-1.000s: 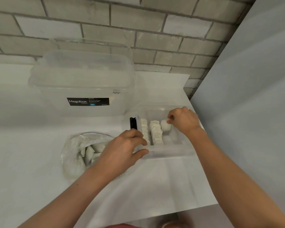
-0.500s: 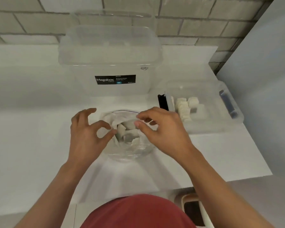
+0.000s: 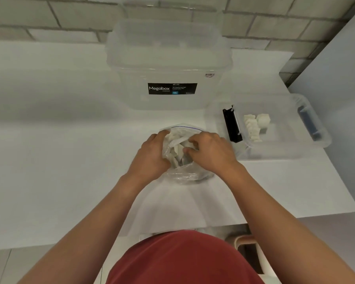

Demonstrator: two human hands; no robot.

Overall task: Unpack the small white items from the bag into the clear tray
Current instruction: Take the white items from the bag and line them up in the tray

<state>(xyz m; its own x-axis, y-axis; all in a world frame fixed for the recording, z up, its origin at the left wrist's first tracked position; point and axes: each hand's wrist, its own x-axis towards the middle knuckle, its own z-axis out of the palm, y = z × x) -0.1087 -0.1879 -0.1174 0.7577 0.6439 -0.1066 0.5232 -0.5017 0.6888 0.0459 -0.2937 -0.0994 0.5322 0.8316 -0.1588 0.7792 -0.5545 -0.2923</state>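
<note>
While my left grip (image 3: 152, 154) clutches the zip bag (image 3: 182, 175) by its rim, my right grip (image 3: 209, 152) sits inside it, fingers (image 3: 193, 140) curled among small white items (image 3: 177, 149) — hold unclear.

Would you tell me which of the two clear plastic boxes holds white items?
The low clear tray at right, with the black latch, holds them; the tall Megabox box shows none.

Bag (image 3: 183, 174) L of tray (image 3: 275, 155); box (image 3: 168, 58) behind bag.

Clear zip bag (image 3: 182, 171) open at centre, white items (image 3: 175, 148) inside, clear tray (image 3: 291, 148) right, several white pieces (image 3: 254, 126) stacked inside
</note>
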